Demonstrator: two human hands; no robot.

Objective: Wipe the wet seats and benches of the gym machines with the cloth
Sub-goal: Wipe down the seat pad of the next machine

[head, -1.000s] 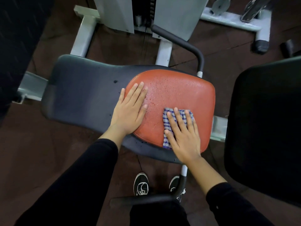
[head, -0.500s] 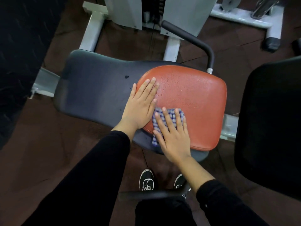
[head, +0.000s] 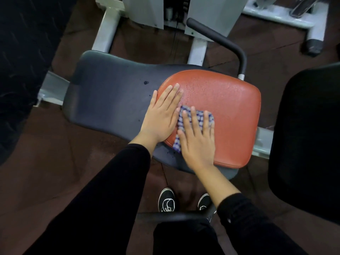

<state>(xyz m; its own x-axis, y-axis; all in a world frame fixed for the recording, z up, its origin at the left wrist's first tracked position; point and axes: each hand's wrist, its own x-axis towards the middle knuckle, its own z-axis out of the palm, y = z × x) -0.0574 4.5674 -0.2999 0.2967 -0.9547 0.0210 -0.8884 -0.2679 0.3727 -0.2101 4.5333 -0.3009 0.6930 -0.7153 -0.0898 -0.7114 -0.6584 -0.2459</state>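
**Cloth pressed flat on the near-left of the wet red seat**

The frame is dominated by a dark grey bench pad (head: 110,100), whose long axis is laid left to right across the view. On its right end a red seat cushion (head: 226,115) is mounted, and fine water beads are seen over its upper and central surface. A black padded part (head: 309,137) is seen at the right edge, well apart from the work. Behind the seat a curved black handle bar (head: 222,41) is carried by the white machine frame (head: 104,32).

The left hand (head: 161,116) is laid flat with straight fingers across the left edge of the cushion, half on the grey pad, and nothing is held by it; it is judged to be steadying. The right hand (head: 196,137) is spread open, fingers straight, and is pressed down on the checked blue-and-white cloth (head: 200,116), which is pinned against the near-left part of the cushion, just beside the left hand.

The beaded, unwiped area is judged to lie ahead and to the right of the cloth, so the next stroke is best carried away from the body and rightward by the right hand, which is the nearer one. The grey pad to the left is not yet seen to be wiped; one dark drop (head: 146,82) is visible on it.
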